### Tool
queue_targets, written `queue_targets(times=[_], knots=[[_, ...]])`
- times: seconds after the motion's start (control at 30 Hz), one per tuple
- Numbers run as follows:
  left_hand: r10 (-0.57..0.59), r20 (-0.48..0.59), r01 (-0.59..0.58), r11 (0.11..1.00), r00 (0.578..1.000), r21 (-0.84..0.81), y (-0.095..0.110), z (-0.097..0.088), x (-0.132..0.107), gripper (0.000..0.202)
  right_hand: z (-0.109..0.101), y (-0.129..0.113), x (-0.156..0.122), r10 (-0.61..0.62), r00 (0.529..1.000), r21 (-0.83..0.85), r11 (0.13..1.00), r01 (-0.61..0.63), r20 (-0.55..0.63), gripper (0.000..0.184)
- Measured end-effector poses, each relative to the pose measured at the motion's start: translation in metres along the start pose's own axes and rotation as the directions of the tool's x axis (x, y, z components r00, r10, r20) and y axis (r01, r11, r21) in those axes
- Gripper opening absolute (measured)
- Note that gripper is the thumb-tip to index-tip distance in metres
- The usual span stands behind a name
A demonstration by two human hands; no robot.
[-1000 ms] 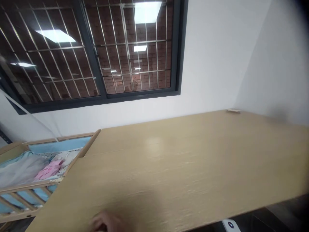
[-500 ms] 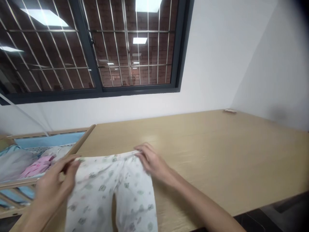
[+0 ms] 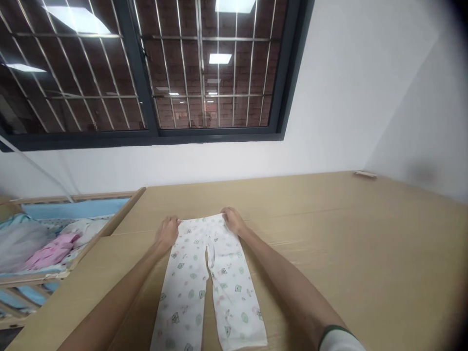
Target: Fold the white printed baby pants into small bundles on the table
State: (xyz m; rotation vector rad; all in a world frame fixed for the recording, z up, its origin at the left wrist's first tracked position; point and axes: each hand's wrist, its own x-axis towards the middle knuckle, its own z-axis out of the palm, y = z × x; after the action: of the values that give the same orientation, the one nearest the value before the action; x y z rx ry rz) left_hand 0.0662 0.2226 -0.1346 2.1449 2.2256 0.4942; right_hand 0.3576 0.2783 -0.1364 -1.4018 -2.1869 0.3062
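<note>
A pair of small white baby trousers (image 3: 208, 285) with a green and grey print lies flat on the light wooden table (image 3: 329, 243), waistband away from me, legs toward me. My left hand (image 3: 167, 232) pinches the left corner of the waistband. My right hand (image 3: 233, 220) pinches the right corner. Both arms are stretched out over the table on either side of the trousers.
A wooden crib (image 3: 73, 229) with blue lining stands at the table's left end and holds pink (image 3: 51, 249), white and grey clothes. A small flat object (image 3: 364, 174) lies at the table's far right corner. Behind are a white wall and a barred window (image 3: 146, 73).
The trousers came into view, were carried forward and now lie spread flat farther out on the table. Both hands moved away from me with the waistband.
</note>
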Motion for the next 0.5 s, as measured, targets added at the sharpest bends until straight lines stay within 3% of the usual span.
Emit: queue_targets(times=[0.13, 0.27, 0.37, 0.5], knots=[[-0.051, -0.013, 0.052, 0.997, 0.999, 0.065, 0.009, 0.013, 0.021, 0.026, 0.01, 0.016, 0.015, 0.068, 0.998, -0.053, 0.996, -0.068, -0.014, 0.025], [-0.072, -0.019, 0.074, 0.992, 0.997, 0.107, 0.02, 0.018, 0.027, 0.031, 0.018, 0.028, 0.018, 0.131, 0.991, -0.066, 0.989, -0.131, -0.007, 0.029], [-0.07, -0.012, 0.071, 0.992, 0.997, 0.108, 0.028, 0.013, 0.024, 0.028, 0.021, 0.035, 0.018, 0.156, 0.988, -0.041, 0.987, -0.156, 0.007, 0.03], [-0.058, -0.065, 0.063, 0.995, 0.996, 0.083, 0.053, -0.008, 0.013, 0.035, 0.021, 0.043, 0.025, 0.179, 0.984, 0.035, 0.983, -0.179, 0.01, 0.029]])
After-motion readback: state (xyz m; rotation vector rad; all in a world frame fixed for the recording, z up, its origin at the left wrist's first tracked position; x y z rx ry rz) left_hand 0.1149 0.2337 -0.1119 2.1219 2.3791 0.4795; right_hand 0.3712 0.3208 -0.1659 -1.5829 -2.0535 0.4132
